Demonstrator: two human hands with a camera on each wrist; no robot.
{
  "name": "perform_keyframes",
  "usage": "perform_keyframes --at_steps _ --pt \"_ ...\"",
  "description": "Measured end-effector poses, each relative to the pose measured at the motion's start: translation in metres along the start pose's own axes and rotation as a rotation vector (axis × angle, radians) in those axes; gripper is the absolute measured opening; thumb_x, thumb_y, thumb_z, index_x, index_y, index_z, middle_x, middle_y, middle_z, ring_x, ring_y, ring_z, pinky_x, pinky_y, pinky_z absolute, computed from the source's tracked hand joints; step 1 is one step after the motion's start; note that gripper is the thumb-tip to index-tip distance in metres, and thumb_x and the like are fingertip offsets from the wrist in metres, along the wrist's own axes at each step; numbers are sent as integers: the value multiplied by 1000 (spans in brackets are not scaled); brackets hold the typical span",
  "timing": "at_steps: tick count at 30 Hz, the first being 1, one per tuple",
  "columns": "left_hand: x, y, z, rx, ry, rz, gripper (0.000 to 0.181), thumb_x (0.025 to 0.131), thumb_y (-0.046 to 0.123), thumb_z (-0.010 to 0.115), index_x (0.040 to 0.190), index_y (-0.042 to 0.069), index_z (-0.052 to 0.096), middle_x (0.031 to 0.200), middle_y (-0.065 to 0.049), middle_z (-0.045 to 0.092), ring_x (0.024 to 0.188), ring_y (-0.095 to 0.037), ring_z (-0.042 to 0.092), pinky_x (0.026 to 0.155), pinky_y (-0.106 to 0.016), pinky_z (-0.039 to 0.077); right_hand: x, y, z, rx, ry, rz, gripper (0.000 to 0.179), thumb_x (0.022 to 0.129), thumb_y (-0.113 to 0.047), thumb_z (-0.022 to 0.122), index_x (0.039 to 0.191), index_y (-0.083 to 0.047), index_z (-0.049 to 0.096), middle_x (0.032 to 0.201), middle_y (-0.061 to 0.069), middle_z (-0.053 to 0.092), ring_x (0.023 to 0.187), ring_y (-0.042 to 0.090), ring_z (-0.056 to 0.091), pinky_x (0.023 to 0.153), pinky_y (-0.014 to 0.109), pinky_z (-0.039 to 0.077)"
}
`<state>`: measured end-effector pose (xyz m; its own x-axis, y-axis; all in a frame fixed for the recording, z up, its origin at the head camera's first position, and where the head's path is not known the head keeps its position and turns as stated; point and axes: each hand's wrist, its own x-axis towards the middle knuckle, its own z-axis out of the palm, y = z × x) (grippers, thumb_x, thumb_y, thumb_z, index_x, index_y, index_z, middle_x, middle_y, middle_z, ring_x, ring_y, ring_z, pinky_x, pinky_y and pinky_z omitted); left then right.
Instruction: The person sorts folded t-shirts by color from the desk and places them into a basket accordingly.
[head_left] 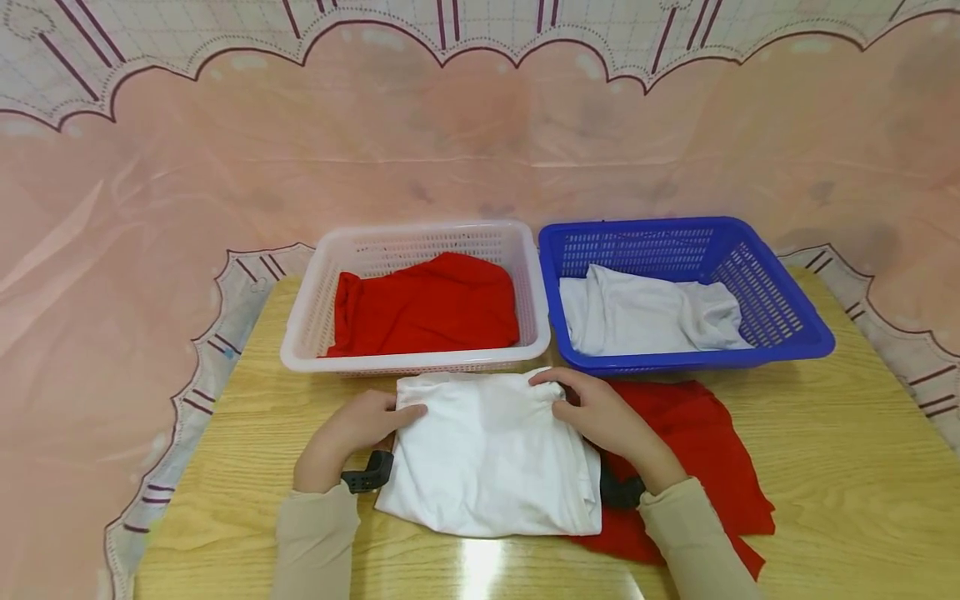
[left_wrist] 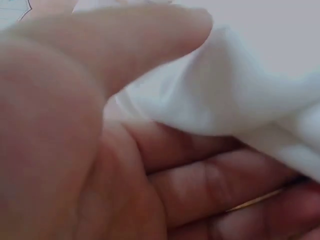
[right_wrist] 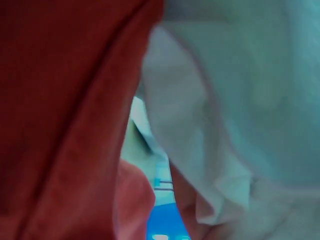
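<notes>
White cloth lies at five o'clock from the white basket; our left hand and right hand pinch it at ten and two, fingers nearly closed, probably to hold its edges straight.

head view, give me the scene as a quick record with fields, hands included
left hand: holds the left edge of the white cloth, thumb on top
right hand: holds the white cloth near its upper right corner
white cloth: between the hands, partly over the red cloth
red cloth: on the table, nearer the person than the blue basket
white basket: red pile inside
blue basket: white pile inside
</notes>
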<state>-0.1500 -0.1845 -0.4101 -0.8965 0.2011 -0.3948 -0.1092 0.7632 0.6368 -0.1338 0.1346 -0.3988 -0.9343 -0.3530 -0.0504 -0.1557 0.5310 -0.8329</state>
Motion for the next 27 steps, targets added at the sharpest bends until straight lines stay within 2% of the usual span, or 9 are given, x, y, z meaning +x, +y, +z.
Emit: perform_keyframes --at_steps 3,7,12,18,22,24,27 --pt "-1 2 0 57 -17 32 39 82 47 56 70 10 57 51 -3 50 47 -14 47 50 -27 39 0 3 -3 -20 -23 20 33 85 -12 52 114 -28 56 97 -2 54 84 18 48 72 33 42" --pt "0 2 2 70 -21 60 36 83 45 56 71 11 57 50 -2 49 46 -13 46 50 -27 38 -1 8 -7 -35 -74 49 34 87 -15 52 120 -23 53 113 0 54 93 19 48 86 40 42" --pt "1 0 4 39 -34 108 30 82 40 60 81 10 60 53 -1 49 48 -14 48 51 -27 41 -4 15 -10 -62 -120 104 39 89 -22 53 127 -18 48 123 4 51 106 21 48 93 44 37" --pt "2 -1 5 -33 -91 166 26 82 30 63 97 10 56 64 -1 52 54 -15 50 55 -29 44 -5 15 -13 -153 -163 159 56 83 -43 57 130 -15 46 118 3 53 98 20 51 90 44 40" --pt "2 0 5 -79 -139 239 33 82 28 63 108 11 52 82 -1 57 72 -14 54 68 -30 46 -6 11 -14 -146 -219 125 66 78 -43 63 135 -21 38 122 2 50 102 19 48 91 44 39" --pt "0 1 5 -112 -171 274 36 82 27 63 112 11 51 93 0 58 83 -13 55 75 -31 45 -8 8 -15 -127 -237 74 68 78 -39 66 137 -26 35 124 0 47 103 19 47 91 43 39" --pt "-2 5 5 -172 -228 322 38 83 25 63 115 11 49 100 -1 58 89 -15 56 80 -32 45 -9 4 -18 -78 -253 -6 64 79 -35 66 135 -34 34 124 -5 45 104 16 46 91 40 40"
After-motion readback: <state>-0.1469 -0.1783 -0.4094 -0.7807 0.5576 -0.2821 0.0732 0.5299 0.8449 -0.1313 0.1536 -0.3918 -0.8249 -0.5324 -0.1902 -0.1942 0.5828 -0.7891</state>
